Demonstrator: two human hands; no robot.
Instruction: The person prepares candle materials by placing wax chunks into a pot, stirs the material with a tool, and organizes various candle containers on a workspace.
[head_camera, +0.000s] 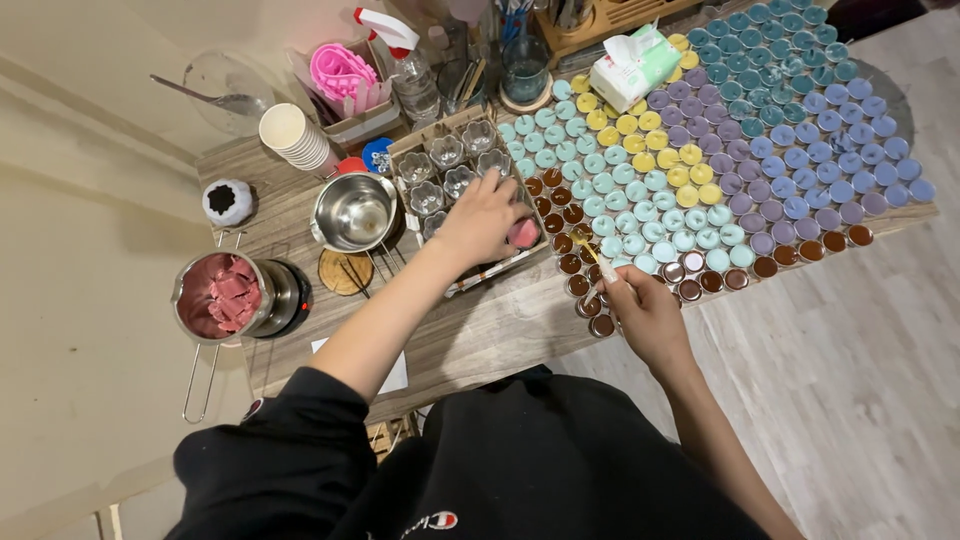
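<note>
A pink candle (523, 233) is gripped by the left hand (480, 220) over the mould tray (440, 165). A thin stick (592, 250) is pinched in the right hand (645, 310). Beyond it, most tealight cups (700, 150) are filled; few moulds are.

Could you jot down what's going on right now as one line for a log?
left hand: on pink candle cup in divided tray | right hand: holds thin stick over brown candle cups | melting pot: pink wax

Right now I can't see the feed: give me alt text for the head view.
Left hand holds a pink filled cup over a cardboard tray of clear moulds; right hand holds a thin stick over brown tealight cups. Rows of teal, yellow, purple and blue tealights cover the wooden table.
</note>
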